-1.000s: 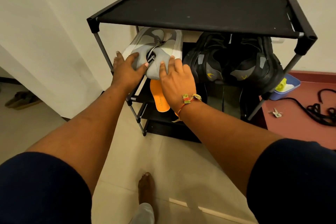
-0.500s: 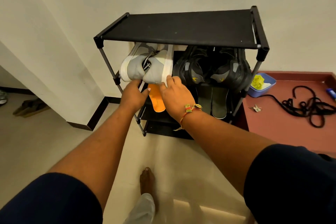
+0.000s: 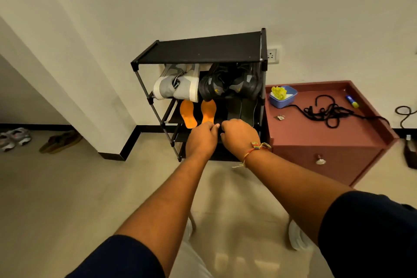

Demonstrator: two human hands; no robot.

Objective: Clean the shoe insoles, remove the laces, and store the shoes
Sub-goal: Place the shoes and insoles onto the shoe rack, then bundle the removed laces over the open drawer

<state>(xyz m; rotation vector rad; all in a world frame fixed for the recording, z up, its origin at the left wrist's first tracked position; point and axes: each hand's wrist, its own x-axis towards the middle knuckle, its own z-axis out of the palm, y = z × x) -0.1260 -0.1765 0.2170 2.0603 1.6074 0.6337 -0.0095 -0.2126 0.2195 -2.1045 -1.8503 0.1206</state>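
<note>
Evidently empty, the loosely curled left hand (image 3: 202, 140) and right hand (image 3: 240, 137) hover side by side before the rack (image 3: 198, 51), whose grey shoes (image 3: 178, 86) sit at eleven o'clock from the nearer left hand, orange insoles (image 3: 208, 111) pointing toward twelve.

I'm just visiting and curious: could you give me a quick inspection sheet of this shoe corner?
Surface: black rack on pale floor.
Job's things: grey shoes and black shoes on one shelf; orange insoles and dark insoles below; black laces on red cabinet.
Clutter: blue tub, small tube on cabinet.
Hands: left hand and right hand before the rack, holding nothing.
Cables: black cord at far right.
Surroundings: wall socket; sandals on floor, left.
</note>
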